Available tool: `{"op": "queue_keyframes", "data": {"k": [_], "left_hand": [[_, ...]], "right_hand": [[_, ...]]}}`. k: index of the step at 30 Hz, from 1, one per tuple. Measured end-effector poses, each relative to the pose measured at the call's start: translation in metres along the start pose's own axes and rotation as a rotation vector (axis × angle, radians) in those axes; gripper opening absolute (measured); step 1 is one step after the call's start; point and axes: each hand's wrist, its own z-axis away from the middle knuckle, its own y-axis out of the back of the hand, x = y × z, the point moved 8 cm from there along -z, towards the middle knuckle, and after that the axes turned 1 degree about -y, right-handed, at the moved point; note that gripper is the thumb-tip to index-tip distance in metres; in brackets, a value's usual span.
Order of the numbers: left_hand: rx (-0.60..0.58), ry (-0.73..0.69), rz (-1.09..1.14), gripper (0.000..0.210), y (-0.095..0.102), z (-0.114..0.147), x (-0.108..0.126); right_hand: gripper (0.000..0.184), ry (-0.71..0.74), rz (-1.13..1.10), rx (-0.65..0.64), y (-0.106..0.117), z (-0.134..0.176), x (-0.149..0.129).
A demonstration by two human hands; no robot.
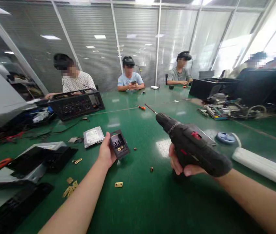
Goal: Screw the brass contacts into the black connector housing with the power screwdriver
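My left hand grips a small black open-fronted part by its left side, thumb on top. Dark pieces and brass-coloured bits show inside it; its exact kind is unclear. Wrapped around the handle of a black cordless drill is my right hand. The drill's long bit points up and to the left, touching nothing. On the table between my hands lie a small screw, another small screw and a brass plate. More brass plates sit left of my left forearm.
A hard drive and black metal parts lie left on the green table. Farther off are a black computer case, an orange screwdriver and circuit boards. White rolled material lies right. Several people sit around the table.
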Motion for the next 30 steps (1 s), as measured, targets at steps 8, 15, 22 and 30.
{"op": "queue_keyframes", "data": {"k": [8, 15, 22, 30], "left_hand": [[-0.023, -0.012, -0.005, 0.055, 0.0044, -0.0048, -0.0008], [-0.027, -0.009, -0.017, 0.055, 0.0044, -0.0045, -0.0007], [-0.031, -0.012, -0.021, 0.056, 0.0057, -0.0066, -0.0019], [-0.024, -0.016, 0.007, 0.053, 0.0069, -0.0069, -0.0016]], "right_hand": [[0.044, -0.006, 0.036, 0.023, 0.0017, 0.0033, 0.0037], [0.044, -0.009, 0.051, 0.021, 0.0024, 0.0035, 0.0054], [0.045, -0.006, 0.037, 0.025, 0.0021, 0.0037, 0.0076], [0.042, -0.057, 0.036, 0.072, 0.0008, 0.0045, 0.0044]]}}
